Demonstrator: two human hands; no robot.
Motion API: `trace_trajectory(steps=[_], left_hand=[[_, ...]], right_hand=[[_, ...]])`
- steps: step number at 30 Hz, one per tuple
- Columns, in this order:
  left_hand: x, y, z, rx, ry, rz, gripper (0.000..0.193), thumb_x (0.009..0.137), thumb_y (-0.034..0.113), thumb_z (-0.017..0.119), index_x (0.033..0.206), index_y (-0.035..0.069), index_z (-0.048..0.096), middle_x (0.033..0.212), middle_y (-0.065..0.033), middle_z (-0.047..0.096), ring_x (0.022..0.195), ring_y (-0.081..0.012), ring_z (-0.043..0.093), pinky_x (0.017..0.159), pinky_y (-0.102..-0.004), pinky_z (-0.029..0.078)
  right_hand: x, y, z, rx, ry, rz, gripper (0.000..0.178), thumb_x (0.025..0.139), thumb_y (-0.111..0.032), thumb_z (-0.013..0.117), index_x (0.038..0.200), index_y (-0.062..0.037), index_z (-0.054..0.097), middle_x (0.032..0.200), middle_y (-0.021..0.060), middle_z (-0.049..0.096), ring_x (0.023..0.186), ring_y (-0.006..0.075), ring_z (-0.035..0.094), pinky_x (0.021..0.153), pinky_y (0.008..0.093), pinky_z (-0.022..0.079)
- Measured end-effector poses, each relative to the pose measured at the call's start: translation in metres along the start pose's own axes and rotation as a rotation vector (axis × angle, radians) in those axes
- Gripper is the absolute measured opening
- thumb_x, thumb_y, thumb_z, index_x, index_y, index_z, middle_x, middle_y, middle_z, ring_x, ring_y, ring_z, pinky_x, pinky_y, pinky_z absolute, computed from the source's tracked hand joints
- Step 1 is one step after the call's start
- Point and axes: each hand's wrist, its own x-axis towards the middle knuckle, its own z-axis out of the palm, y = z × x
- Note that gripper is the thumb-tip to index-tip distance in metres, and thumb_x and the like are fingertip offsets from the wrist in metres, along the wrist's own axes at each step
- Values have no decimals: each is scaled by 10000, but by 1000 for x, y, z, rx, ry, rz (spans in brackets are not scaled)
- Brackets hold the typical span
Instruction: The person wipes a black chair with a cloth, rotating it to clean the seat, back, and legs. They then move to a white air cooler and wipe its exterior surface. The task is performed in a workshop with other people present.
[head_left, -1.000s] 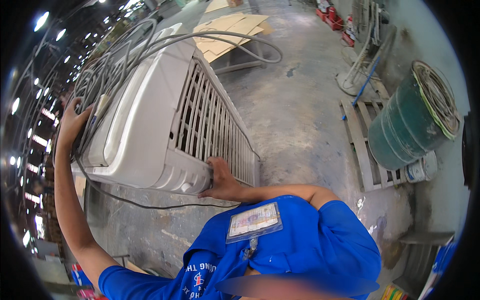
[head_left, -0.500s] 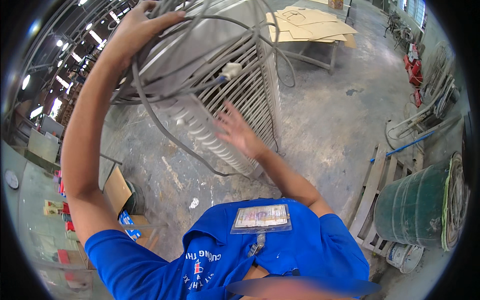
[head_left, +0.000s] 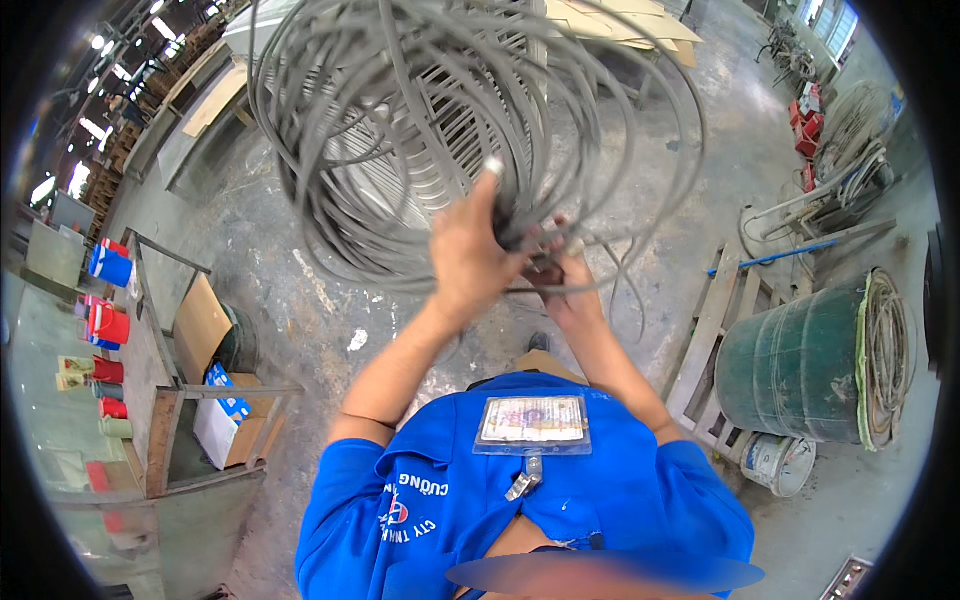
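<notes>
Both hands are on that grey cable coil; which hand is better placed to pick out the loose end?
Probably the right hand: only its fingertips pinch strands at the gathering point, beside loose ends hanging below. The left hand is wrapped around the cable coil, apparently carrying it.

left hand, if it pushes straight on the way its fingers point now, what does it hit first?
Probably the grey cable coil it already grips: the left hand points up and away, into the loops. Behind them stands the white slatted unit; how far behind cannot be told from this one view.

Green drum (head_left: 790,365) right, white bucket (head_left: 775,463) beside it; cardboard box (head_left: 225,420), red containers (head_left: 110,325) left.
</notes>
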Motion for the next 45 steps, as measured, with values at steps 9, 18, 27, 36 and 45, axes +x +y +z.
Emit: trace_trajectory(steps=[9, 18, 27, 36, 45], left_hand=[[-109, 44, 130, -642, -183, -156, 336, 713, 143, 729, 958, -20, 567, 922, -166, 586, 802, -368, 561, 745, -423, 448], [-141, 11, 285, -992, -19, -1497, 267, 724, 89, 617, 956, -41, 592, 964, -149, 623, 867, -266, 608, 806, -379, 486], [-111, 40, 388, -1232, 13, -1902, 365, 669, 196, 559, 992, 32, 612, 1219, -170, 561, 1125, -366, 494, 999, -578, 319], [51, 35, 390, -1372, 412, -1780, 516, 746, 185, 562, 1235, 23, 525, 1320, -186, 491, 1249, -366, 417, 1083, -545, 228], [198, 2, 542, -1319, 457, -1821, 330, 718, 167, 636, 1016, 34, 592, 1132, -126, 596, 1090, -332, 522, 996, -553, 343]], right_hand=[[-82, -64, -117, -217, 350, -133, 613, 820, -62, 628, 1363, -127, 350, 1315, 116, 472, 1169, 259, 501, 902, 384, 452], [-109, -169, -230, -1632, 377, -241, 660, 832, 126, 403, 1426, -114, 243, 1387, 180, 392, 1058, 255, 593, 786, 307, 529], [-158, -366, -295, -1069, 574, -295, 573, 889, 91, 393, 1416, -89, 257, 1231, 145, 531, 819, 128, 600, 630, 225, 468], [-57, -477, -300, -686, 528, -558, 508, 897, 67, 428, 1378, -54, 317, 1168, 119, 555, 775, 90, 540, 672, 220, 439], [144, -582, -367, -756, 406, -388, 559, 880, 50, 438, 1406, -65, 289, 1161, 109, 556, 773, 89, 551, 649, 219, 440]])
